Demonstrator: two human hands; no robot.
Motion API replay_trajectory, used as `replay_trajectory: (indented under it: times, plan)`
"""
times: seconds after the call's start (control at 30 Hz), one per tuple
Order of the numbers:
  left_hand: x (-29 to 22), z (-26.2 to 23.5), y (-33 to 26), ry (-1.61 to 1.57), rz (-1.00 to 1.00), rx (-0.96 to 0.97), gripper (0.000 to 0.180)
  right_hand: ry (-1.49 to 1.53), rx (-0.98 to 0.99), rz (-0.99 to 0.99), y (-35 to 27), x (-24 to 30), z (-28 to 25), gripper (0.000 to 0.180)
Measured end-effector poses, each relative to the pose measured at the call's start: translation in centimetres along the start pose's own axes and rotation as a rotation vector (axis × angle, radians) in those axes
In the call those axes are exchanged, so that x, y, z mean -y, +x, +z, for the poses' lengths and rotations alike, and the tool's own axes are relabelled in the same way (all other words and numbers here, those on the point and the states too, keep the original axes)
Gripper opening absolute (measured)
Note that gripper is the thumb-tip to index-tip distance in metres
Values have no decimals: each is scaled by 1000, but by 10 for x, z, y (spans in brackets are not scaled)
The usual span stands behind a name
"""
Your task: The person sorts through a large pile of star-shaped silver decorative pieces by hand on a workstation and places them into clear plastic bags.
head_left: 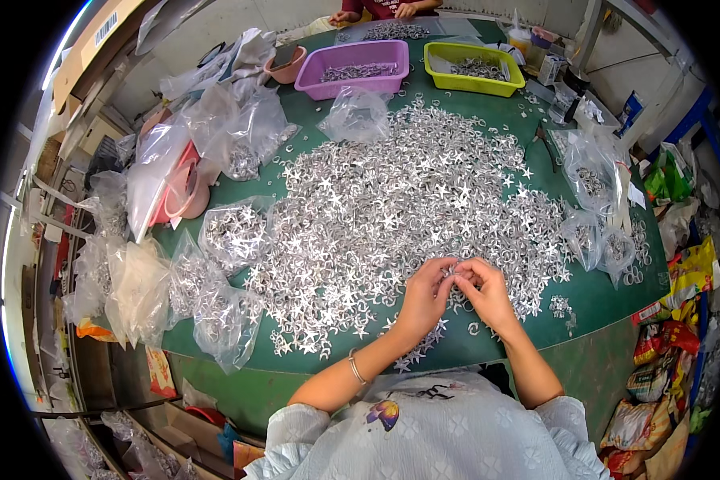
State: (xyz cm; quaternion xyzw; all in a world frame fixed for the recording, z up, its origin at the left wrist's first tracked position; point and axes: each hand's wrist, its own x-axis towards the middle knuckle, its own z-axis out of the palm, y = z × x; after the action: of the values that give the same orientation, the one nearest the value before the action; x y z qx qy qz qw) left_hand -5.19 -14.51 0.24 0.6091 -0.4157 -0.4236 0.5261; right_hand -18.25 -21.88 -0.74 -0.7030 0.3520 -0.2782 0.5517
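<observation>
Table [608,296] dark green. Star pieces [392,208] shiny silver. Tub [352,68] purple; tray [472,68] yellow-green; bowl [284,68] pinkish-brown. Bags [232,232] clear. Blouse [440,432] pale blue-white, purple-and-yellow flower print. Bracelet [354,366] silver.

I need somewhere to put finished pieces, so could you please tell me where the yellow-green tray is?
In the head view, the yellow-green tray sits at the table's far edge, right of centre, beside the purple tray.

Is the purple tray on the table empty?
No, the purple tray holds a layer of small silver metal pieces along its bottom.
</observation>
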Motion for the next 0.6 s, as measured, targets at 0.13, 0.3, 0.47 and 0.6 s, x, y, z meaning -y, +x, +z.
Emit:
replay_trajectory:
  times: [0.13, 0.3, 0.47, 0.6]
  plan:
    - [-3, 2, -4, 103, 180, -34, 23, 157, 15, 106, -3, -6, 0, 5]
    - [9, 1, 4, 229, 389, -161, 25, 200, -11, 122, -3, -14, 3, 3]
    - [9, -31, 29, 480, 455, -347, 26, 128, 102, 225, -5, -14, -17, 3]
    - [20, -42, 46, 807, 465, -326, 22, 83, 331, 244, -11, 1, -20, 6]
